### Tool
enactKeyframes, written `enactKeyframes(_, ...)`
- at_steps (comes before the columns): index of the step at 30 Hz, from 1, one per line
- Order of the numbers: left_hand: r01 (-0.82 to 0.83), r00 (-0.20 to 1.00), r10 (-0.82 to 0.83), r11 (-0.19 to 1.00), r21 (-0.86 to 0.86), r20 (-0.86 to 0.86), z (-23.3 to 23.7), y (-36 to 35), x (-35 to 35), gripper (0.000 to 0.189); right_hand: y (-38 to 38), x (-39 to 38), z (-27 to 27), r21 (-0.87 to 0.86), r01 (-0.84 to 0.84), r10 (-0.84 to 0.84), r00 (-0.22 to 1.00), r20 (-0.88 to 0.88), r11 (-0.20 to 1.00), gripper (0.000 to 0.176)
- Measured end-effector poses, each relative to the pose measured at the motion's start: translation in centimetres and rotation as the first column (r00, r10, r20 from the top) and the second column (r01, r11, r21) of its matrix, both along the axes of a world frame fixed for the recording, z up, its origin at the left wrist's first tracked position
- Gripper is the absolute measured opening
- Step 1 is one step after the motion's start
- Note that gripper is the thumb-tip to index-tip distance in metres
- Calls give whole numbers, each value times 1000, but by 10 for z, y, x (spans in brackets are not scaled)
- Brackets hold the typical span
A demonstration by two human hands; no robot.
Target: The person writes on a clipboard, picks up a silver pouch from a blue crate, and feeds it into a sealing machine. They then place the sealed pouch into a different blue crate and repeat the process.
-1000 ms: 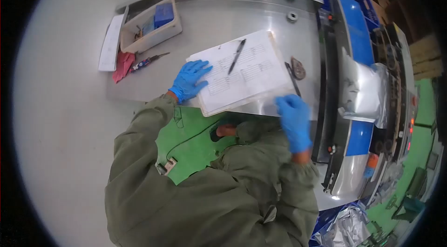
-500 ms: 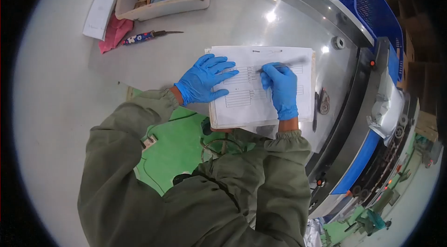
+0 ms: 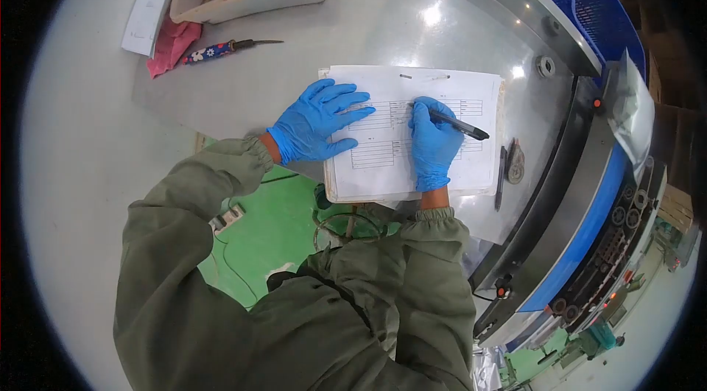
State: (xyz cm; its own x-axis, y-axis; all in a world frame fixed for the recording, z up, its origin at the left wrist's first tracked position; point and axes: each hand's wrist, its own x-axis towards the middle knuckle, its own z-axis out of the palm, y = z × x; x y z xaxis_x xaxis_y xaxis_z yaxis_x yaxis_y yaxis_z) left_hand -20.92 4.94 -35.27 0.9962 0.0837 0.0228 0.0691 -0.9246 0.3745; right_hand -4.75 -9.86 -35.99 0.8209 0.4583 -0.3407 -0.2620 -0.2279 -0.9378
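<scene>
Right fingers: curled round my black pen [image 3: 464, 126], right hand [image 3: 436, 142] down on the form
Left fingers: spread pretty flat, left hand [image 3: 313, 122] on the form's left side
Form: printed sheet [image 3: 383, 176] on the metal table [image 3: 353, 15], under both hands
Right of it: another pen [image 3: 501, 174], lying beside a brownish teardrop-shaped thing [image 3: 515, 163]

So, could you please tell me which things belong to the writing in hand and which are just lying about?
In use:
- black pen in the right hand
- printed sheets under the left hand

Lying about:
- floral-handled tool
- pink cloth
- white bin
- second pen
</scene>
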Motion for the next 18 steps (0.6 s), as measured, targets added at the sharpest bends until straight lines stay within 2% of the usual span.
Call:
enactKeyframes(1, -4, 1000, 4, 1000, -3, -3, 1, 0, 1, 55, -1, 0, -3, 2, 5, -5, 1000, -2, 1000, 10)
enactKeyframes(3, -2, 1000, 2, 1000, -7, -8, 2, -1, 1, 55, -1, 1, -11, 17, -44, 42, 993, 109, 999, 11)
enactKeyframes(7, -10, 1000, 10, 1000, -8, -10, 3, -1, 3, 55, 1, 2, -8, 51, 16, -20, 996, 84, 999, 10)
enactKeyframes(9, -7, 1000, 7, 1000, -7, 0, 2, 0, 4, 55, 0, 5, 3, 77, 100, -97, 994, -42, 992, 10)
enactKeyframes(13, -14, 1000, 14, 1000, -20, 6, 4, -2, 3, 55, -4, 12, 15, 48, 71, -65, 992, -107, 996, 15)
enactKeyframes(15, -14, 1000, 14, 1000, -17, 15, 6, -2, 5, 55, -11, 13, 25, -121, 23, -36, 994, -105, 992, 20)
enactKeyframes(16, -15, 1000, 16, 1000, -26, 15, 7, -2, 4, 55, -14, 14, 31, -114, 32, -43, 994, -98, 993, 20)
enactKeyframes(18, 4, 1000, -3, 1000, -25, 26, 10, -4, 5, 55, -21, 16, 46, -221, -112, 69, 979, -192, 969, 20)
